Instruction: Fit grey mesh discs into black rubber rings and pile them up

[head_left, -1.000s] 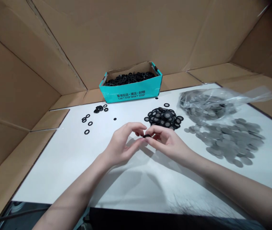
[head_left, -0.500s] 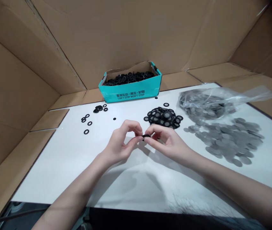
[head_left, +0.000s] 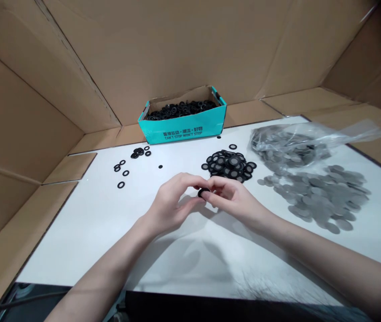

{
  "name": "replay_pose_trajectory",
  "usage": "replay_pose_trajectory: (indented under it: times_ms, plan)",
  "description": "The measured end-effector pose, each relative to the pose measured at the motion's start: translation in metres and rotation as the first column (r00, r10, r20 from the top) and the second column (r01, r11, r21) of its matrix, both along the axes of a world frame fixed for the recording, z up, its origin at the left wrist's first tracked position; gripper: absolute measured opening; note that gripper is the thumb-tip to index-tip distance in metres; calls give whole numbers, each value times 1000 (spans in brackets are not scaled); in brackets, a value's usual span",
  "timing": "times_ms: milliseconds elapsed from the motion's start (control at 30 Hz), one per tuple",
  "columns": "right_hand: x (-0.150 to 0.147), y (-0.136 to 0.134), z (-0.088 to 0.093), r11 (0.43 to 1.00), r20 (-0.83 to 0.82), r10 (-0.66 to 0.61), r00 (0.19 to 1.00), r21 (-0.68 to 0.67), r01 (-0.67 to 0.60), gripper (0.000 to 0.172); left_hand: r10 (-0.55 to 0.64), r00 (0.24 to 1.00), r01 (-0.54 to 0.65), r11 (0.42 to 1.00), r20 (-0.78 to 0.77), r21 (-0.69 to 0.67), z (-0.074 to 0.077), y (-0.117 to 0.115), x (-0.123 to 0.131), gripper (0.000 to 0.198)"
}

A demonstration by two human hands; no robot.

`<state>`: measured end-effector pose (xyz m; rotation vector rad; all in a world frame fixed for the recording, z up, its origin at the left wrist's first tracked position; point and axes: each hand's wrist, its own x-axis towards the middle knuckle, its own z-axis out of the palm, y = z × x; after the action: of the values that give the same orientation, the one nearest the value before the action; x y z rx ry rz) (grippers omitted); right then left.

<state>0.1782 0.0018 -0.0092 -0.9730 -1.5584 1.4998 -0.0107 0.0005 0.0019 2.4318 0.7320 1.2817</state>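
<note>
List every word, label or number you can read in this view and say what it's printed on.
"CAN'T STOP WON'T STOP": white capitals on the front of the teal box that holds black rings.
A line of Chinese characters above it on the same box front: too small to read.
No other readable text; the clear bag and cardboard walls show none.

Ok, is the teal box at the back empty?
No, the teal box is filled with black rings, heaped almost to its rim.
</note>
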Motion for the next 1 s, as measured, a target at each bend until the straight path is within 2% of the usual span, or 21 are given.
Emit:
replay_pose_trajectory:
  times_ms: [100,167,267,367,467,600,800,1000]
  plan:
    - [-1,0,0,999,-60,26,998,-37,-29,30,26,999,-28,996,28,87,0,0,2,28]
    - [-1,-1,0,999,-74,28,997,-28,-30,29,13,999,-16,996,36,87,0,-1,3,29]
    - [-1,-2,-1,996,-16,-8,1000,84,10,21,-11,1000,11,1000,26,-8,1,-3,4,29]
    - [-1,-4,-1,976,61,-84,995,205,70,13,21,999,-17,994,39,-105,1,-5,4,22]
    - [0,-4,0,967,71,-127,989,231,107,11,54,995,-40,985,80,-169,-1,-5,4,21]
    - [0,-4,1,961,81,-127,989,256,103,11,38,993,-7,964,114,-264,-4,-5,4,23]
    - [1,-5,-2,940,143,-124,982,333,70,8,47,997,-27,964,68,-264,-3,-5,3,18]
    - [4,-3,2,923,165,-89,982,385,19,7,32,995,-6,964,94,-267,1,-5,3,17]
